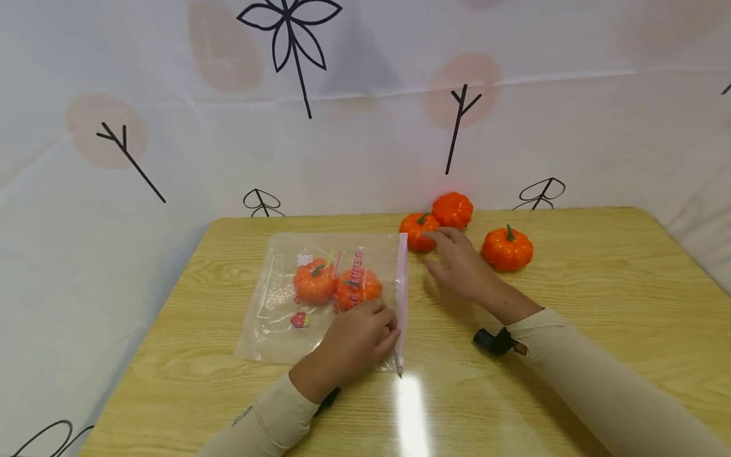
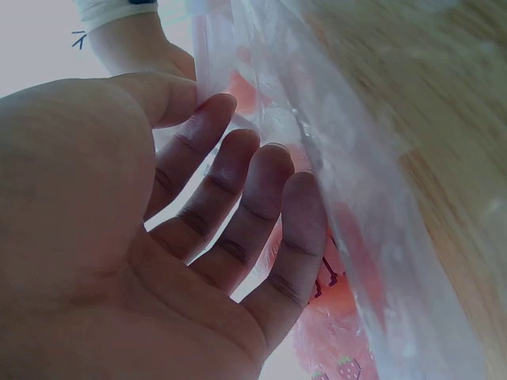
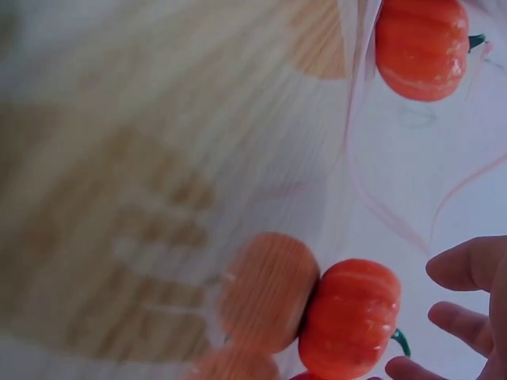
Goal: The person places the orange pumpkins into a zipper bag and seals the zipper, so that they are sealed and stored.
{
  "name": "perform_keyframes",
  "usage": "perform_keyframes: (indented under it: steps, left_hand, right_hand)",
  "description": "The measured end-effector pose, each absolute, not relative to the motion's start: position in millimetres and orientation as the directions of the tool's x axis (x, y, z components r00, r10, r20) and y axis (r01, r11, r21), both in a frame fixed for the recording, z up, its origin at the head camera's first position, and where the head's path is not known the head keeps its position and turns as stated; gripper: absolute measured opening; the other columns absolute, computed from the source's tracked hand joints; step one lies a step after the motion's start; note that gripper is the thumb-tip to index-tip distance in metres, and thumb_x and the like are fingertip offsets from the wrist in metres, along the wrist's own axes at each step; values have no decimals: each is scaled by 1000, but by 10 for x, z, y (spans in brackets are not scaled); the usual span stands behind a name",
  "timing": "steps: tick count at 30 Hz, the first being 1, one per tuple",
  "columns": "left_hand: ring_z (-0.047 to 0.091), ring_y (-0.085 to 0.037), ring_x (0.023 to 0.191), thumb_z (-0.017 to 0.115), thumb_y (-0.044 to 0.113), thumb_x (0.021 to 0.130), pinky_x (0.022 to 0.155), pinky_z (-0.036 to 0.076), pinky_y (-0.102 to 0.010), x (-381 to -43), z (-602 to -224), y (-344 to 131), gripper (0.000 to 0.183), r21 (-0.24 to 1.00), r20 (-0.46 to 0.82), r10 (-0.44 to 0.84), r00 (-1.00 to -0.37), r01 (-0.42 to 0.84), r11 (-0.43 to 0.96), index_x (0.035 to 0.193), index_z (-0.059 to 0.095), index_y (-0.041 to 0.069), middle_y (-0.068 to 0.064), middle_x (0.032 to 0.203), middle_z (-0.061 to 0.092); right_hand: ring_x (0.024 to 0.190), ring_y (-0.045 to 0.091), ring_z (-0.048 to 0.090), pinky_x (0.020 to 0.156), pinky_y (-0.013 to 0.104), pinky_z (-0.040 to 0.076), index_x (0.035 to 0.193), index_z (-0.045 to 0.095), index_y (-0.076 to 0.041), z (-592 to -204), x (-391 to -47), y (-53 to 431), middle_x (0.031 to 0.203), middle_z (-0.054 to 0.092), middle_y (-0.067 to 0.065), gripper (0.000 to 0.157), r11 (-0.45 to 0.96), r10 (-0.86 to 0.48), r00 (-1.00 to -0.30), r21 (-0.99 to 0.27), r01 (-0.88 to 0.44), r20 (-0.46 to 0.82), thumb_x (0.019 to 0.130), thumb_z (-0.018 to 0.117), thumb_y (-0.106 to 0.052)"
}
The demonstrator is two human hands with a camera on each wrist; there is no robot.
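A clear zip bag [image 1: 265, 336] with pink print and a pink zip edge lies on the table, with two orange toy pumpkins [image 1: 313, 282] inside. My left hand [image 1: 356, 336] is at its mouth; in the left wrist view, thumb and index finger pinch the bag's edge [image 2: 207, 55]. In the right wrist view the mouth's pink rims [image 3: 380, 207] stand apart. My right hand [image 1: 462, 266] reaches with spread fingers beside a loose pumpkin [image 1: 419, 232]; whether the fingertips touch it, I cannot tell. The same view shows a pumpkin [image 3: 348, 317] near those fingers.
Another pumpkin [image 1: 453, 210] sits behind, against the one by my right hand. A third loose pumpkin [image 1: 507, 248] stands to the right, beyond my right wrist. The wood-grain table [image 1: 599, 279] ends at a white patterned cloth [image 1: 365, 158] hanging behind it.
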State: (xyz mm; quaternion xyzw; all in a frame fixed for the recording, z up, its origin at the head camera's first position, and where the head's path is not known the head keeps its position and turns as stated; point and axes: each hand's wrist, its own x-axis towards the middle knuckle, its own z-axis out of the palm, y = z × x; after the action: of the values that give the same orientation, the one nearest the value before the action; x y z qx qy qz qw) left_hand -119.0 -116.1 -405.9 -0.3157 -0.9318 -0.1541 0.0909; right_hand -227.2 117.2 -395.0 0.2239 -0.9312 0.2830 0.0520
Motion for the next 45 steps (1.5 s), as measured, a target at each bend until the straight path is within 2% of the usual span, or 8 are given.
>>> perform_keyframes:
  steps: [9,13,28,33,45]
  left_hand:
    - [51,-5,72,68,30,93,61,45,-18,-1170,-4088,-1140,12,235,263,562,-784,617,751,89,69,18,7,86,58]
    - [49,-4,71,67,30,93,60,43,-17,-1126,-4117,-1142,13,246,257,559,-788,613,751,88,68,19,8,85,57]
    - [54,-4,75,66,31,94,65,47,-17,-1086,-4112,-1138,13,252,247,559,-791,610,751,90,69,19,10,88,59]
    - [54,-4,75,66,31,94,64,46,-17,-1110,-4085,-1137,14,232,257,565,-784,618,751,90,70,19,9,87,58]
    - [54,-4,75,66,31,94,63,46,-18,-1161,-4052,-1158,14,213,270,568,-778,623,753,90,70,18,9,86,58]
  right_hand:
    - [143,51,30,110,66,33,153,38,-10,-3937,-2375,1151,158,26,31,64,793,-389,-914,-461,-397,117,94,60,-20]
    - [144,52,28,110,67,33,154,35,-10,-3975,-2402,1143,159,23,31,66,793,-401,-910,-457,-402,103,94,60,-19]
    - [149,49,20,114,64,29,158,29,-15,-4027,-2458,1123,163,14,27,72,807,-421,-905,-426,-408,69,94,62,-21]
    - [148,50,19,111,65,32,158,28,-16,-4020,-2478,1111,164,13,27,73,821,-421,-906,-404,-403,47,93,61,-20]
    - [147,49,26,104,66,40,155,35,-15,-3962,-2481,1068,163,18,26,69,846,-404,-914,-365,-389,39,91,61,-16]
